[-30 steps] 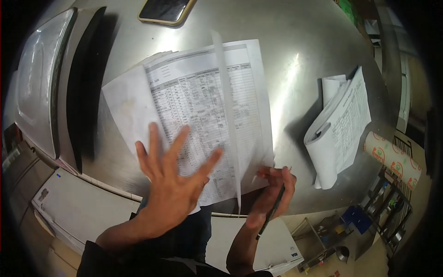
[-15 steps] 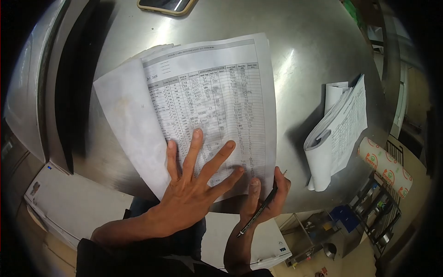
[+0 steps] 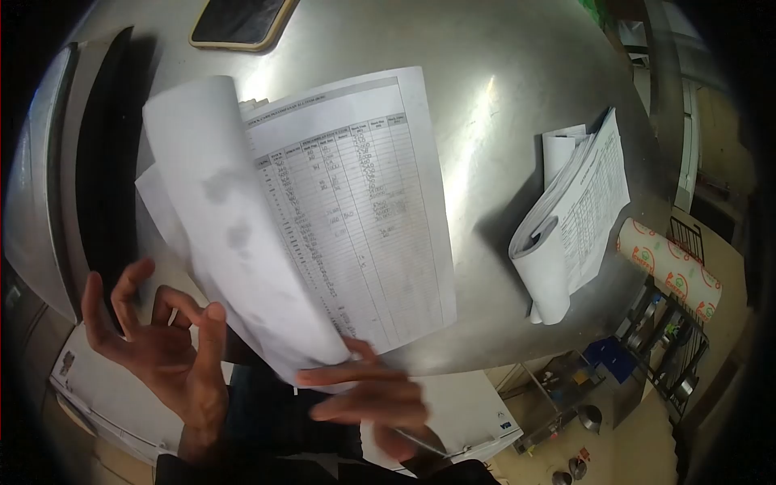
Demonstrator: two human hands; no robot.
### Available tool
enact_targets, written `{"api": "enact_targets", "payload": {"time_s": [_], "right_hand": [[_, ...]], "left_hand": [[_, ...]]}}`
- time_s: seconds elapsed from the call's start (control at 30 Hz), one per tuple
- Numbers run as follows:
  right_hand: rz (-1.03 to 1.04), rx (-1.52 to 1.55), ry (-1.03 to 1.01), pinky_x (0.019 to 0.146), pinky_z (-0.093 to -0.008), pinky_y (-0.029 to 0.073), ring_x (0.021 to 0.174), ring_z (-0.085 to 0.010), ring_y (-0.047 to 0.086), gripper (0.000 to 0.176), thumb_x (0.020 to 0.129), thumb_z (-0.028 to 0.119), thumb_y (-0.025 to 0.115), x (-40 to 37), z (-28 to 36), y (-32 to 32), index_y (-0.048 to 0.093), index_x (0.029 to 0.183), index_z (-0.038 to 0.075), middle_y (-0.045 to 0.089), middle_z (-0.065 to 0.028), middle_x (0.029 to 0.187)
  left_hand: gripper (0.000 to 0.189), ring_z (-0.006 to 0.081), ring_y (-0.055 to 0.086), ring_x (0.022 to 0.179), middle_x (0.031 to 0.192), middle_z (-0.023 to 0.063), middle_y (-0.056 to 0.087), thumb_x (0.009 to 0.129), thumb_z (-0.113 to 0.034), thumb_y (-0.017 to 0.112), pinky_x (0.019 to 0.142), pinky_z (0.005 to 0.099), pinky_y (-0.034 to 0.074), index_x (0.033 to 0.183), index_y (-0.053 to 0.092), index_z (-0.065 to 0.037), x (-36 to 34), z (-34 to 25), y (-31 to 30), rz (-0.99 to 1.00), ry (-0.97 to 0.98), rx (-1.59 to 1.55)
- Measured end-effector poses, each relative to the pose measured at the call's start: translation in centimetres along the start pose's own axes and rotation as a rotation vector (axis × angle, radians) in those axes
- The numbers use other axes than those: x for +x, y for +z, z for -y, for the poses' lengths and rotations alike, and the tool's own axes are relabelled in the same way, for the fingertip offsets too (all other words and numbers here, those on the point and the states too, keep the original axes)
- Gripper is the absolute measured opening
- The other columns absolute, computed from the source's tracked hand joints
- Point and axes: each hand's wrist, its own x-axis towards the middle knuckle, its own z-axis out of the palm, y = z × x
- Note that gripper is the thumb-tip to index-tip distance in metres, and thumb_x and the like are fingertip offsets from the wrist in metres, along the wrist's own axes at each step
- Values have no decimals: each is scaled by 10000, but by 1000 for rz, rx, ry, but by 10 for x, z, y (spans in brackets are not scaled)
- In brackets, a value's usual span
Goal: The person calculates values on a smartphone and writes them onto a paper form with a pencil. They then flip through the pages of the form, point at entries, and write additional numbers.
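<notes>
A stack of printed sheets with a handwritten table (image 3: 364, 210) lies on the steel table (image 3: 453, 105). Its top page (image 3: 234, 218) is curled over toward the left, blank underside up. Left of the stack's lower edge, my left hand (image 3: 166, 347) is raised with bent, spread fingers and nothing in it. At the bottom edge of the curled page, my right hand (image 3: 372, 400) is blurred, with its fingers against the paper. A thin pen-like object shows faintly beside that hand; its grip is unclear.
A phone in a yellowish case (image 3: 242, 23) lies at the table's top left. Another folded bundle of papers (image 3: 566, 218) sits on the right. Beyond the right edge are a patterned roll (image 3: 669, 269) and a rack with pans (image 3: 663, 347).
The top page has been turned over to the left, exposing another filled sheet. My left hand has moved off the paper to the left; my right hand has moved left to the page's bottom.
</notes>
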Motion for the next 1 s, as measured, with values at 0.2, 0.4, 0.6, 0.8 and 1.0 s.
{"api": "enact_targets", "payload": {"time_s": [0.2, 0.4, 0.6, 0.8, 1.0], "right_hand": [[-254, 125, 85, 1041, -613, 382, 988, -372, 702, 827, 1014, 686, 213, 27, -5, -46, 711, 970, 26, 726, -147, 883], [99, 509, 99, 1173, -659, 222, 939, -300, 733, 718, 1057, 605, 244, 41, -21, 3, 699, 920, 66, 706, -118, 801], [-25, 288, 1, 836, -495, 543, 678, -258, 654, 781, 1049, 631, 253, 26, -33, -5, 686, 871, 6, 674, -109, 742], [-280, -404, 122, 568, -257, 511, 647, -142, 638, 221, 841, -55, 638, 56, -27, -68, 541, 1039, -47, 655, -135, 772], [-127, -630, -173, 469, -255, 463, 511, -152, 605, 188, 723, -79, 729, 69, -47, -86, 574, 793, 1, 598, -90, 622]], "left_hand": [[566, 133, 531, 917, 1297, 148, 510, 953, -77, 641, 822, 311, 481, 1448, 366, -67, -32, 18, -39, -29, 46, 197], [247, 194, 581, 796, 1016, 121, 561, 946, -199, 610, 606, 330, 519, 1133, 582, -40, -28, -50, -45, 348, 300, -75], [318, 372, 597, 1159, 1203, 131, 661, 849, -46, 684, 942, 458, 485, 1166, 666, -41, 44, -47, 23, 731, 345, 485], [385, 323, 493, 1185, 1297, 93, 587, 837, -166, 762, 1032, 452, 371, 1202, 673, -83, 32, -13, 44, 603, 318, 684], [311, 310, 516, 1146, 1231, 83, 622, 839, -160, 742, 988, 441, 382, 1137, 709, -78, 33, 29, 45, 449, 480, 588]]}}
